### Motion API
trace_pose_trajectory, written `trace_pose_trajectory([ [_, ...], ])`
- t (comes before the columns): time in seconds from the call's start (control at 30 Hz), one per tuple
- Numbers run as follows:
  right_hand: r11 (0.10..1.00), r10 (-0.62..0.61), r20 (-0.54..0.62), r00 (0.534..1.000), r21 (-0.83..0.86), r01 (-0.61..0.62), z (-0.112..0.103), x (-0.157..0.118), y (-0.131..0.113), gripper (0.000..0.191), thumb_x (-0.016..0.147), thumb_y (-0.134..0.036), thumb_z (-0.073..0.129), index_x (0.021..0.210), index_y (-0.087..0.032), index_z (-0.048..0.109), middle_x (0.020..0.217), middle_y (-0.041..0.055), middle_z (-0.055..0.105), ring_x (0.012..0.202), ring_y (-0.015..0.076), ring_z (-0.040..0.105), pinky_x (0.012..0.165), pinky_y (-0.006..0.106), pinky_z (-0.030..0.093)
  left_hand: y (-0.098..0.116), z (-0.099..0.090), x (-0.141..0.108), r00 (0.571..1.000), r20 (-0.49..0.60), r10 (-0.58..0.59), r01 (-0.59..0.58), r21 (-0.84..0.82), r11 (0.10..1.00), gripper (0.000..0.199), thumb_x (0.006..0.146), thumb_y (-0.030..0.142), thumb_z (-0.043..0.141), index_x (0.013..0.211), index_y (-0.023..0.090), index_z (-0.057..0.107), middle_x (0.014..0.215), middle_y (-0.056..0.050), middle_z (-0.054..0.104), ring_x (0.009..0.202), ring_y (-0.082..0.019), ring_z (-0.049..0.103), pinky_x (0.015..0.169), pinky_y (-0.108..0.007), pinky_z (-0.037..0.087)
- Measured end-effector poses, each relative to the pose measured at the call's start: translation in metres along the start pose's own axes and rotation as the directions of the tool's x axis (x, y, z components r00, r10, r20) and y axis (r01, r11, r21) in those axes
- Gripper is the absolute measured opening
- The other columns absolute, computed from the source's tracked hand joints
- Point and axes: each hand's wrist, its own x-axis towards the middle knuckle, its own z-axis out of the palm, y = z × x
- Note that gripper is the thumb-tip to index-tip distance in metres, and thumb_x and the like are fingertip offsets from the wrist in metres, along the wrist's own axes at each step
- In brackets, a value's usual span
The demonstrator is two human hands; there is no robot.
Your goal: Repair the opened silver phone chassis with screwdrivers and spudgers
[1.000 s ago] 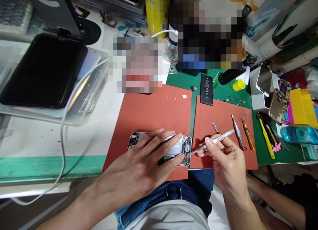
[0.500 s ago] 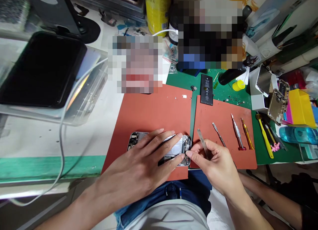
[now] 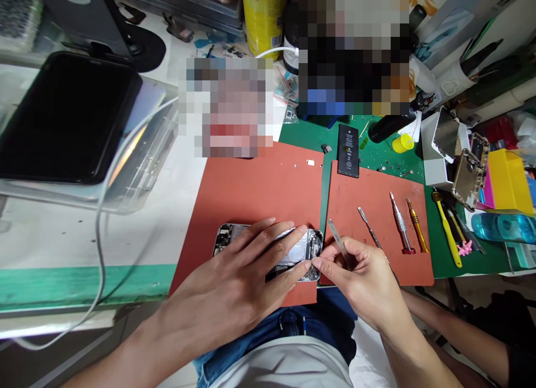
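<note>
An opened phone housing (image 3: pixel 298 253) with bare inner parts lies on the left red mat (image 3: pixel 259 192). Across it rests my left hand (image 3: pixel 251 271), fingers spread and thumb at the phone's right end. My right hand (image 3: pixel 355 265) is closed around a flat metal tool (image 3: pixel 338 238), which sticks up between its fingers. Its thumb and index fingertips meet at the phone's right end, close to my left thumb; anything tiny between them is hidden.
On the right red mat (image 3: pixel 355 198) lie a thin pick (image 3: pixel 369 227), a silver screwdriver (image 3: pixel 400 220) and a gold one (image 3: pixel 416 223). A black battery (image 3: pixel 348 151) overlaps its top edge. Another person's forearm (image 3: pixel 456 326) shows at lower right.
The metal tool in my right hand has tilted a little further left. Both hands otherwise stay almost where they were on the phone.
</note>
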Motion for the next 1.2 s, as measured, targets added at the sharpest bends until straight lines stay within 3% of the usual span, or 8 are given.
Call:
trace_pose_trajectory([
  [0.67,1.0,0.03,0.053,0.998,0.002,-0.03,-0.0028,0.0043,-0.0033,0.025,0.082,-0.043,0.08,0.071,-0.022,0.072,0.064,-0.0008,0.063,0.059,0.0139,0.051,0.055,0.028,0.041,-0.0001,0.0009,0.0004,1.0,-0.013,0.002,-0.002,0.003,1.0,0.044,0.096,0.016,0.071,0.14,0.021,0.067,0.163,-0.018,0.054,0.152,-0.041,0.048,0.125,-0.063,0.041],
  [1.03,0.999,0.015,0.073,0.997,-0.033,-0.013,-0.0041,0.0052,-0.0027,0.026,0.083,-0.043,0.077,0.071,-0.021,0.07,0.063,-0.0015,0.063,0.058,0.0131,0.049,0.056,0.027,0.037,-0.0005,-0.0012,0.0051,0.998,-0.045,0.034,-0.033,0.03,0.999,0.042,0.101,0.016,0.064,0.143,0.02,0.066,0.162,-0.023,0.051,0.15,-0.043,0.049,0.121,-0.064,0.046],
  [1.2,0.992,0.005,-0.044,0.999,0.123,0.001,-0.0033,0.0075,-0.0022,0.032,0.081,-0.051,0.081,0.082,-0.021,0.073,0.065,-0.0012,0.067,0.053,0.0126,0.049,0.054,0.027,0.04,-0.0004,-0.0039,0.007,0.999,-0.017,0.028,-0.028,0.008,1.0,0.036,0.102,0.013,0.062,0.136,0.02,0.069,0.16,-0.02,0.055,0.149,-0.039,0.05,0.121,-0.063,0.047],
])
